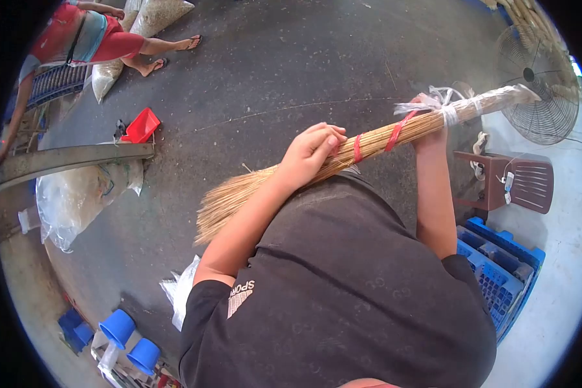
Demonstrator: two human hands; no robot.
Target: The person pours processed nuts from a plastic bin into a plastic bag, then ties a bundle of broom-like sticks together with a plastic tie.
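Note:
A long bundle of thin straw-coloured sticks (375,141), like a stick broom, lies slantwise in front of my body. Red ties wrap its middle, and clear plastic with a white tie covers its upper right end. Its loose bristles fan out at the lower left. My left hand (310,154) is closed around the bundle beside a red tie. Further up, near the white tie, my right hand (431,132) holds the bundle from beneath and behind; most of its fingers are hidden by the sticks.
Another person (100,39) stands at the upper left near filled sacks (158,14). A red dustpan (142,125) and a plastic bag (77,197) lie left. At right are a fan (540,84), brown chair (527,184) and blue crates (498,275); blue buckets (117,328) stand lower left.

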